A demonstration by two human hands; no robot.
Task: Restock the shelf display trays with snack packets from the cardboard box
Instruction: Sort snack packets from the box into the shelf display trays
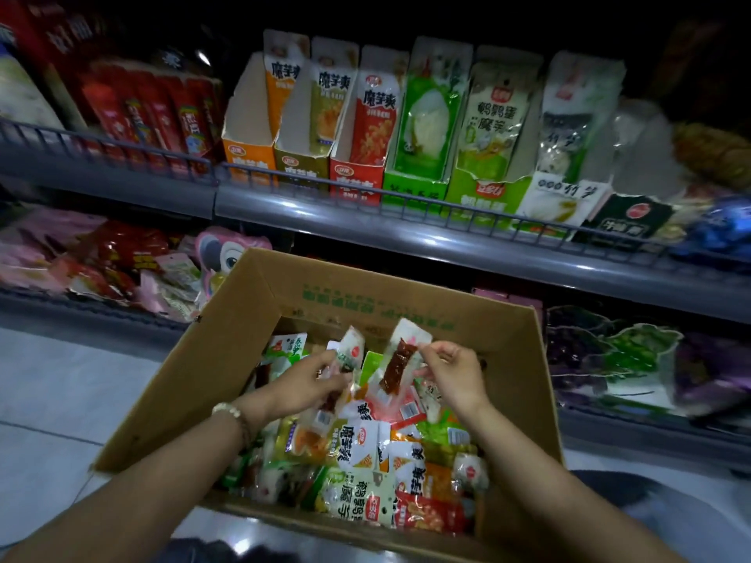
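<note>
**Q:** What could go wrong?
**A:** The brown packet (pixel 400 363), pinched only at its edge by the right hand (pixel 455 371), may slip back into the box (pixel 227 359). The left hand (pixel 309 379), curled round several packets (pixel 351 351), may shed one.

**Q:** Where are things?
**A:** The brown packet hangs just left of the right hand, over the box's far half. The trays (pixel 357 172) stand farther off.

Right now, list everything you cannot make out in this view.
Head view:
- Floor of the cardboard box: buried under loose snack packets.
- The white packets gripped by the left hand: fingers cover them, print unreadable.
- The brown-strip packet pinched by the right hand: label too small.
- The goods at the shelf's right end: dark and blurred.
- Both forearms: cut off by the bottom edge.
</note>
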